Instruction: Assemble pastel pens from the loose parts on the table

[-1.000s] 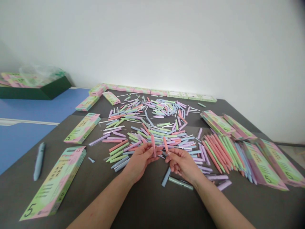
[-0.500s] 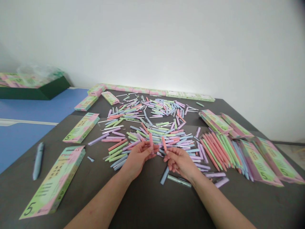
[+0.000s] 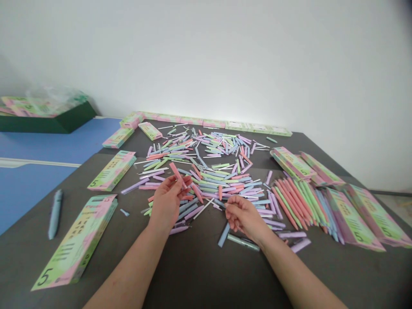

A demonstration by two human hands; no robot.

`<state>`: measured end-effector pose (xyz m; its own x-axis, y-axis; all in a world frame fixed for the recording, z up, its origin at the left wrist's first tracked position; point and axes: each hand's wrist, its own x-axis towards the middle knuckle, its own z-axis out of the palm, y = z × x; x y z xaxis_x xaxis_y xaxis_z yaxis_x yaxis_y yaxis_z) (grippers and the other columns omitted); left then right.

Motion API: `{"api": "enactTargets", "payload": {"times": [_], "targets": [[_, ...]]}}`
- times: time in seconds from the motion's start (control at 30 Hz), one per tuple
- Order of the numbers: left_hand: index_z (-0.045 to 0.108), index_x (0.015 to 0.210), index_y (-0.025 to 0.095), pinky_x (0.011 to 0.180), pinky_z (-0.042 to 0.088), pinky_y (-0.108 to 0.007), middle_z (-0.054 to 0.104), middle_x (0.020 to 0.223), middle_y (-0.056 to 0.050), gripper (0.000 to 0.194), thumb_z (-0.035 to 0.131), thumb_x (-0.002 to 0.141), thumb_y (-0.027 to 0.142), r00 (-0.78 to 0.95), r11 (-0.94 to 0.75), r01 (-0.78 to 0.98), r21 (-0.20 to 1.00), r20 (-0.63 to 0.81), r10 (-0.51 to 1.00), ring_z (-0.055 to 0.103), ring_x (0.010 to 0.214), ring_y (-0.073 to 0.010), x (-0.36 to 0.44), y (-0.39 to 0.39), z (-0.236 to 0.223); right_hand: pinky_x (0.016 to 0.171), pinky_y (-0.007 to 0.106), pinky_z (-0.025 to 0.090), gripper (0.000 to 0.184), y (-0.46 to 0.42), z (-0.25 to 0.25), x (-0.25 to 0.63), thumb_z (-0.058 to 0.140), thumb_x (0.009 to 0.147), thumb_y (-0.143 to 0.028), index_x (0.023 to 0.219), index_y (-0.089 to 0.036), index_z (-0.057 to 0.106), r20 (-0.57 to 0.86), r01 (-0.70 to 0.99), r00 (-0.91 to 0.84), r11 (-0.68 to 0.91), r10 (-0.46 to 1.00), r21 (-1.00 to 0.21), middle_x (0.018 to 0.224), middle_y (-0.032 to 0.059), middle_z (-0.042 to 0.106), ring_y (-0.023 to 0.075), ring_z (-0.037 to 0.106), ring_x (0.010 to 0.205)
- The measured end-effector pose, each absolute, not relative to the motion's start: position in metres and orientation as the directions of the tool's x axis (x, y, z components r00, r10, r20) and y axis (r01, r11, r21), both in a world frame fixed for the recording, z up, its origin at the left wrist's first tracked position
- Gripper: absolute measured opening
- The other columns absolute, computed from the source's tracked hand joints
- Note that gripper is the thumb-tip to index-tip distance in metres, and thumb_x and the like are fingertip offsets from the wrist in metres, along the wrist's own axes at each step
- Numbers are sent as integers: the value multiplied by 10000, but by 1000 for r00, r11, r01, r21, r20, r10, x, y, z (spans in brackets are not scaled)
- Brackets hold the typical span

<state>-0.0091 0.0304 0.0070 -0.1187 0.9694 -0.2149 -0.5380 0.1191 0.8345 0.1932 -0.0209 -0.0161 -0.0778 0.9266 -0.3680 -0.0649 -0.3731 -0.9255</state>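
Observation:
My left hand (image 3: 167, 199) is closed around a coral-pink pen part (image 3: 177, 174), which tilts up and to the left above the pile. Just right of those fingers is a tapered coral pen part (image 3: 197, 193); whether they touch it I cannot tell. My right hand (image 3: 241, 214) has its thumb and fingers pinched together at the front edge of the pile. A grey-blue piece (image 3: 219, 204) lies at its fingertips, and what the pinch holds is unclear. Between the hands is a thin white refill (image 3: 203, 209). Loose pastel pen parts (image 3: 212, 176) are heaped beyond both hands.
Coral, green, blue and purple pens (image 3: 302, 204) lie in a row at right, beside printed boxes (image 3: 357, 219). More boxes (image 3: 75, 240) lie at left, near a blue pen (image 3: 55, 214). A dark green tray (image 3: 61, 120) stands at far left.
My left hand has moved left and tilted the coral part to the left. The coral part at my right fingertips is no longer there; my right hand has hardly moved.

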Motion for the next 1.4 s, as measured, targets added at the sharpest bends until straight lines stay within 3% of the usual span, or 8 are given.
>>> {"api": "enactTargets", "payload": {"times": [0.13,0.3,0.47,0.63,0.87,1.07,1.2,1.4], "targets": [[608,828,145,573,553,-259,723,820,-59,204,737,680,202,-150,99,-545,833,-214,965,682,705,-165,-10,31,8,371,200,328,181,-20,-16,190,543,822,-356,814,-180,586,-143,299,-60,-119,988,-947,563,-54,544,73,430,371],[610,799,147,646,530,-230,714,804,-41,171,727,681,185,-194,45,-562,826,-185,963,684,777,-152,-8,33,7,682,270,431,188,-5,0,168,504,864,-211,935,-192,677,152,723,-236,278,960,-633,777,26,680,160,604,719],[601,814,150,680,515,-247,713,819,-42,201,736,678,211,-181,42,-576,816,-177,968,686,812,-165,-9,34,5,694,284,429,323,19,12,138,402,947,-378,898,-197,665,84,913,-244,258,966,-315,888,68,678,200,633,831],[594,821,151,694,510,-254,708,822,-42,203,731,691,227,-181,42,-581,813,-179,967,687,823,-167,-8,35,4,647,298,432,343,26,7,120,384,944,-407,940,-180,641,96,969,-174,188,980,-159,928,85,669,225,646,795],[590,834,148,665,511,-233,706,786,-37,197,724,703,207,-163,51,-591,805,-180,970,677,758,-141,-6,33,5,678,320,426,233,35,8,118,472,869,-268,888,-123,653,50,960,-164,171,985,-221,919,155,672,251,633,806],[598,814,147,680,519,-242,711,796,-41,179,725,704,206,-161,55,-595,802,-186,969,678,764,-141,-5,35,4,640,250,391,228,31,23,148,482,883,-329,813,-172,631,93,922,-154,177,984,-344,766,38,677,162,607,714],[597,803,149,663,516,-237,716,774,-38,179,730,694,200,-145,66,-600,797,-190,971,681,745,-141,-4,34,4,576,234,348,261,3,25,165,490,896,-364,789,-183,643,62,787,-358,337,931,-517,708,10,663,131,565,615],[597,817,145,669,519,-240,724,764,-43,193,730,686,192,-111,90,-602,794,-194,975,691,763,-152,-3,32,5,629,256,350,65,-22,14,171,623,797,-225,835,-187,661,-68,819,-509,459,858,-345,807,28,669,167,598,732]]}}
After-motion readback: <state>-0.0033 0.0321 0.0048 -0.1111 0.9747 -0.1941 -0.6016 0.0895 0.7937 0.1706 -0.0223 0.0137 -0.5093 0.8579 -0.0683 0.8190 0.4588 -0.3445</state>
